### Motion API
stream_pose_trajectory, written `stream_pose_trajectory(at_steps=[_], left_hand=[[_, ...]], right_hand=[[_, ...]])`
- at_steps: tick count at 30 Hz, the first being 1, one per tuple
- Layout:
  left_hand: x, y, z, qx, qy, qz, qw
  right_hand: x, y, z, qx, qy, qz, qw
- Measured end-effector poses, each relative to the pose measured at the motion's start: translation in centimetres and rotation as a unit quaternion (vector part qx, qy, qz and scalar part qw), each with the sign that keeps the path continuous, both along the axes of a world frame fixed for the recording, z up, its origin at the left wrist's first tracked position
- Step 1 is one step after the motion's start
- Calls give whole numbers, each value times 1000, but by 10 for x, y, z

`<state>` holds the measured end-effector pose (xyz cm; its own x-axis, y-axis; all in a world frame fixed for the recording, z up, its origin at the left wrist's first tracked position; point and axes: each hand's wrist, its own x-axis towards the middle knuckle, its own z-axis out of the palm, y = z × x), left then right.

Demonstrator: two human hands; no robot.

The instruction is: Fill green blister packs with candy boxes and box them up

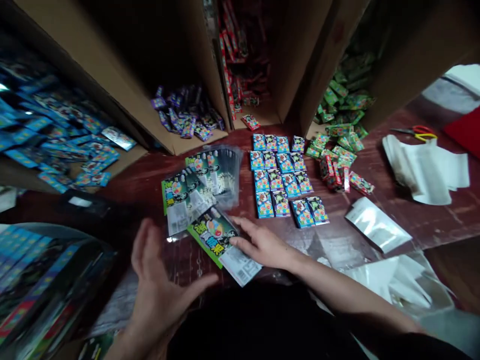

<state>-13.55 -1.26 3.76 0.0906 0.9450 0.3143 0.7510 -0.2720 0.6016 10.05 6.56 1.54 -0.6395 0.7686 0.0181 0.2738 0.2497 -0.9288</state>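
My right hand [262, 244] lies flat with fingers stretched out on a green printed packet [219, 240] at the near edge of the dark red table [431, 215]. My left hand [157, 285] hovers open, palm turned inward, just left of that packet and touches nothing. Behind the packet a fanned stack of similar clear-topped packets [204, 182] lies on the table. Right of the stack, small blue candy packs [283, 175] are laid out in rows.
Open cardboard boxes at the back hold blue packs [56, 135], purple packs [185, 117], red packs [240, 75] and green packs [343, 97]. Loose green and red packs [337, 162], white bags [425, 170], a silver pouch [377, 225] and scissors [418, 131] lie to the right.
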Motion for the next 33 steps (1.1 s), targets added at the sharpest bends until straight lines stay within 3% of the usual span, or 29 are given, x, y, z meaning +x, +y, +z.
stream_pose_trajectory(at_steps=[1,3,4,5,7,9,11,15,19,22,25,33], left_hand=[[3,3,2,30,90,-93,991],[14,15,4,25,217,-283,934],[22,23,3,-1,253,-347,903],[31,30,1,-27,274,-385,881],[48,42,-6,-61,287,-406,865],[61,45,-14,-85,292,-376,875],[65,39,-19,-110,299,-311,896],[53,16,-21,-154,293,-210,920],[33,3,-24,-185,257,-129,940],[24,2,-30,-190,239,-108,946],[19,2,-32,-192,228,-93,950],[11,0,-30,-198,187,-68,960]], right_hand=[[12,2,1,39,-28,16,999],[36,12,2,144,-91,11,985],[48,19,1,200,-129,-9,971],[59,27,-1,249,-174,-33,952],[78,38,-9,309,-265,-59,911],[88,40,-21,323,-328,-44,887],[90,30,-32,312,-352,-21,882],[89,10,-34,282,-334,3,899],[94,27,-29,252,-293,45,921],[89,39,-35,229,-263,57,936],[77,34,-43,232,-233,15,944],[49,18,-45,251,-257,-26,933]])
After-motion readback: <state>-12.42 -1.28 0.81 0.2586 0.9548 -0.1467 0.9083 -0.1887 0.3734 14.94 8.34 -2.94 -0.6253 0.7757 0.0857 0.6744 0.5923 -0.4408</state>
